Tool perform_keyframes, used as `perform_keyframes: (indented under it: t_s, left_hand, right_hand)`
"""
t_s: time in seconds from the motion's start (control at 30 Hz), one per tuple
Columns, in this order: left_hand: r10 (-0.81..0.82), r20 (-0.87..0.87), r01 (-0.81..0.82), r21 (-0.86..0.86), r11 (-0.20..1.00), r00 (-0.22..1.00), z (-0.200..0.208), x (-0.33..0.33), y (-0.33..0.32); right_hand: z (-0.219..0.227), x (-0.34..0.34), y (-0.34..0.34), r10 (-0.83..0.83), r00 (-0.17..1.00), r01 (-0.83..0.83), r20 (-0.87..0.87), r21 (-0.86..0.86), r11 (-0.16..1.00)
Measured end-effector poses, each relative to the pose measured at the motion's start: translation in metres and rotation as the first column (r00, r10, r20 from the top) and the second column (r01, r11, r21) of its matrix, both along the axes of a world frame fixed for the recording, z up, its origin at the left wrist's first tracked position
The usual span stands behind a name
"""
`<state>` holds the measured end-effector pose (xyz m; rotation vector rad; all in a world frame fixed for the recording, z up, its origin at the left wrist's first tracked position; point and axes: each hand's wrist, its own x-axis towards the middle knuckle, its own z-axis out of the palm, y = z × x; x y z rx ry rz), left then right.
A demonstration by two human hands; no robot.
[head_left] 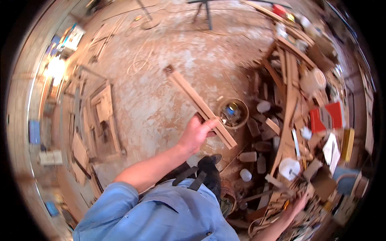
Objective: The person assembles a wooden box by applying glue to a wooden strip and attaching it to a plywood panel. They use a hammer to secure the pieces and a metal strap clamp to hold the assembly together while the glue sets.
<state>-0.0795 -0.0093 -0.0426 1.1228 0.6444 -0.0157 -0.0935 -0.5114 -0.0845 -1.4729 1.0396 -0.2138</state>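
Note:
My left hand (196,134) is closed around a long, narrow wooden piece (192,94) with a groove along its length. The piece slants over the floor, one end pointing away to the left and the near end to the right. At its far end is a dark brown spot or notch. Over on the right, my right hand (298,204) reaches into the clutter on a wooden workbench (287,116). Its fingers are blurred among small tools and scraps, so what they touch is unclear. Near it stands a white round container (289,168) with something dark in it.
A round bin (233,113) with bits inside stands on the floor beyond my left hand. Several plastic bottles (247,156) lie under the bench. The bench carries a red box (327,117) and a white bucket (313,81). Wooden frames (105,104) lean at the left.

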Motion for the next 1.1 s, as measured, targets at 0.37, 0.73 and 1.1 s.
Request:
perform_keyframes:
  t_s: [0.37,0.73,1.1]
  left_hand:
    - [-0.023,-0.17,0.171,0.984,0.046,0.985,-0.018,-0.148,0.145]
    - [-0.062,-0.186,0.166,0.955,-0.245,0.981,-0.017,-0.397,0.271]
    - [0.739,-0.057,-0.112,0.978,0.177,0.672,-0.008,-0.624,0.39]
  right_hand:
    - [0.091,-0.043,0.35,0.924,0.373,-0.705,-0.087,-0.673,0.222]
    - [0.044,-0.23,0.678,0.448,-0.752,-0.328,-0.483,-0.315,-0.891]
    - [-0.01,-0.319,0.883,0.655,-0.755,-0.656,-0.034,0.072,-0.752]
